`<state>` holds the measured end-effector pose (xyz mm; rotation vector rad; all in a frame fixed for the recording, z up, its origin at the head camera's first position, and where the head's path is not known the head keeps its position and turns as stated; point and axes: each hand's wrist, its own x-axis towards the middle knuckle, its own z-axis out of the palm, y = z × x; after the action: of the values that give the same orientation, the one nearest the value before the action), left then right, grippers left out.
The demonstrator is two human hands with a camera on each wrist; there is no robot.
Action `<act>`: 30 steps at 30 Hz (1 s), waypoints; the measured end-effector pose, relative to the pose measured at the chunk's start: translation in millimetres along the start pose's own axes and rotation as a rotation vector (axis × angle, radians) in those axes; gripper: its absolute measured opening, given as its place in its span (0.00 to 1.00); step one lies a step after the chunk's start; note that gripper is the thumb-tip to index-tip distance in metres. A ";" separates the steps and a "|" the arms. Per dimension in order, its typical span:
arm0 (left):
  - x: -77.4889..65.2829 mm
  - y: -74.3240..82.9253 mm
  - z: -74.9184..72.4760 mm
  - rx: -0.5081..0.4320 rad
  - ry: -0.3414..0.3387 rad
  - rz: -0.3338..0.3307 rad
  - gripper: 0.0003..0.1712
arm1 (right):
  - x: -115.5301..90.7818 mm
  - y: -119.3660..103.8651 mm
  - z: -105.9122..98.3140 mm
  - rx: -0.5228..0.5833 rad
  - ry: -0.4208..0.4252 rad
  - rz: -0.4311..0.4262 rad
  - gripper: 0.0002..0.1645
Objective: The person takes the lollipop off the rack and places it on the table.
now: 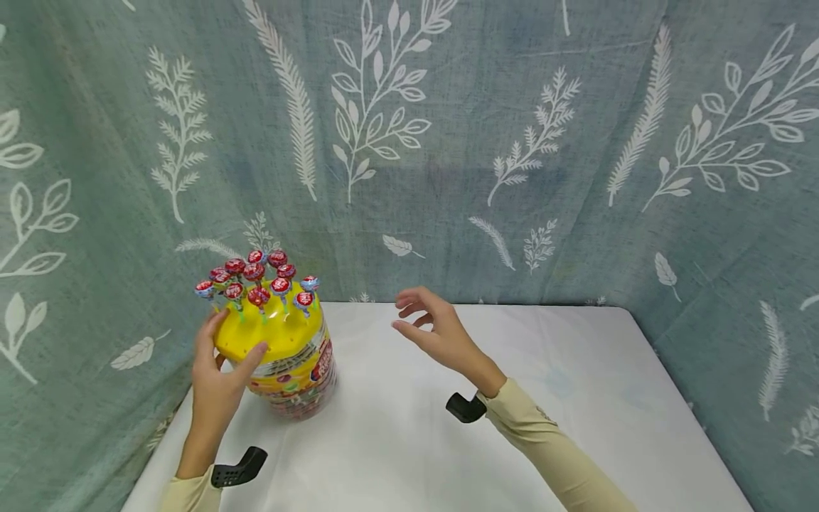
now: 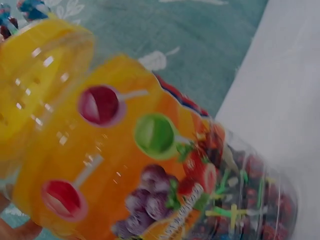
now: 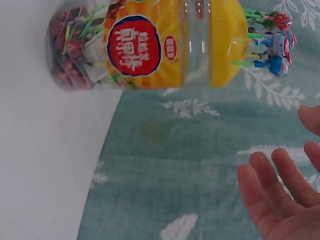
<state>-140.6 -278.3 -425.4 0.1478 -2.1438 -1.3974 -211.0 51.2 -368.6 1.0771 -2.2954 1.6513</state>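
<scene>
A clear plastic lollipop jar (image 1: 301,384) stands at the left of the table, with a yellow lid (image 1: 281,338). Several wrapped lollipops (image 1: 254,272) in red and blue stick up from holes in the lid. My left hand (image 1: 220,380) holds the jar at the lid, its thumb on the near side and the fingers around the left edge. More lollipops lie inside the jar (image 2: 245,195), behind an orange fruit label (image 2: 115,145). To the right of the jar, my right hand (image 1: 438,331) hovers above the table, fingers loosely bent, holding nothing.
A white cloth covers the table (image 1: 544,427). Green leaf-patterned curtains (image 1: 448,235) hang behind it and along both sides. A black wrist camera (image 1: 239,467) sits on the left wrist, and another black camera (image 1: 466,407) on the right.
</scene>
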 end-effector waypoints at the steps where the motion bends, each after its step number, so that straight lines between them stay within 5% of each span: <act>1: -0.5 -1.9 0.8 0.001 0.005 0.011 0.44 | 3.3 -4.9 2.4 0.012 0.000 0.007 0.21; 8: -2.9 -10.3 5.6 0.009 0.040 0.048 0.45 | 26.3 -19.7 21.5 0.055 0.001 -0.016 0.19; 17: -8.1 -16.2 8.1 0.003 0.070 0.052 0.43 | 60.1 11.4 60.0 0.087 0.024 -0.073 0.21; 30: -3.1 -19.0 10.8 -0.016 0.093 0.098 0.43 | 82.5 7.4 102.5 0.100 0.023 -0.156 0.23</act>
<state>-147.6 -277.0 -446.3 0.0979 -2.0357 -1.3255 -245.9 -75.7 -376.2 1.2177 -2.0757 1.7225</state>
